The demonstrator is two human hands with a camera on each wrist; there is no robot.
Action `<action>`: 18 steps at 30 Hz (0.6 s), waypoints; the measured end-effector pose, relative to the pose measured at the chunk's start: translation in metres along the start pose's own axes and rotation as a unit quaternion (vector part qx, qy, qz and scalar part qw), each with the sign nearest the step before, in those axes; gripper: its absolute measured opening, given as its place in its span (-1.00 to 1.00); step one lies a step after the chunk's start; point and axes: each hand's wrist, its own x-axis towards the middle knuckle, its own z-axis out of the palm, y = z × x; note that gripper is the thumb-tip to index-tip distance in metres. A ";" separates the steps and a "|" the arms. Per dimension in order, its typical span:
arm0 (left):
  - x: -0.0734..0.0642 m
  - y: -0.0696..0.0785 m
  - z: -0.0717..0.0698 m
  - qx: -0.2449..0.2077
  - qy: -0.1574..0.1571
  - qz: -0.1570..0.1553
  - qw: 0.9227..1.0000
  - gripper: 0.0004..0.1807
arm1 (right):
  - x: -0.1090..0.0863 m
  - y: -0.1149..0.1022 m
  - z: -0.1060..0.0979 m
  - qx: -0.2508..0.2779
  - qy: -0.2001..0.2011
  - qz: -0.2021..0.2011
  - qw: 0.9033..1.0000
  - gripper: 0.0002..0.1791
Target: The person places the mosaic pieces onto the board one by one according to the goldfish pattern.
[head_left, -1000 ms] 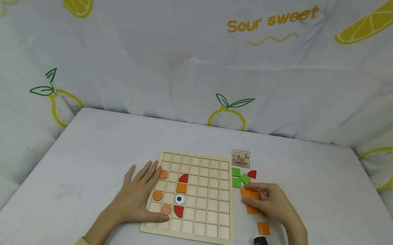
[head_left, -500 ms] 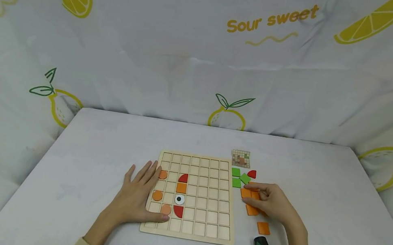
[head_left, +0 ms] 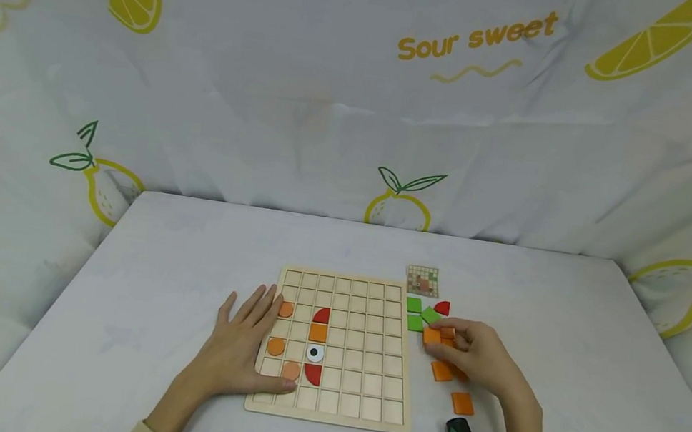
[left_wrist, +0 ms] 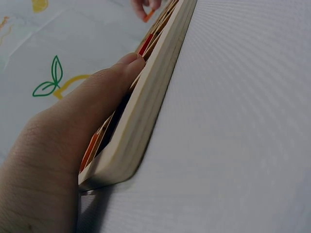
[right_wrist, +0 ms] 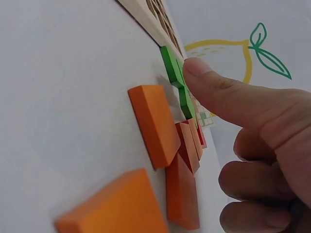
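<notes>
My left hand (head_left: 230, 354) rests with spread fingers along the left side of a wooden grid board (head_left: 357, 361). In the left wrist view its thumb (left_wrist: 109, 85) lies over the board's near edge. Between thumb and forefinger, my right hand (head_left: 487, 359) pinches an orange square tile (head_left: 431, 336), just right of the board; the left wrist view also shows this orange tile (left_wrist: 148, 16) at the fingertips. Set in the board are orange round pieces (head_left: 276, 346), red quarter-circles (head_left: 313, 375), an orange square (head_left: 319, 332) and an eye disc (head_left: 315, 353).
Several orange squares (head_left: 462, 404) lie under and near the right hand. Green squares (head_left: 414, 305) and a red quarter-circle (head_left: 442, 307) lie beyond it. A small printed pattern card (head_left: 422, 281) sits behind them on the white table (head_left: 594, 362).
My right hand has drawn an orange square up from the group, pinched in its fingertips, uncovering other orange tiles. My left hand stays on the board.
</notes>
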 end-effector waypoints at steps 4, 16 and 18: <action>-0.001 -0.001 0.001 0.004 -0.001 -0.003 1.000 0.49 | -0.001 -0.005 0.001 -0.017 0.035 -0.038 0.999 -0.67; 0.000 0.000 0.000 -0.002 -0.003 -0.005 1.000 0.48 | 0.003 -0.023 0.012 -0.007 0.048 -0.130 0.990 -0.72; 0.000 0.000 0.000 -0.005 -0.003 -0.005 1.000 0.49 | 0.004 -0.027 0.015 0.001 0.040 -0.136 0.990 -0.71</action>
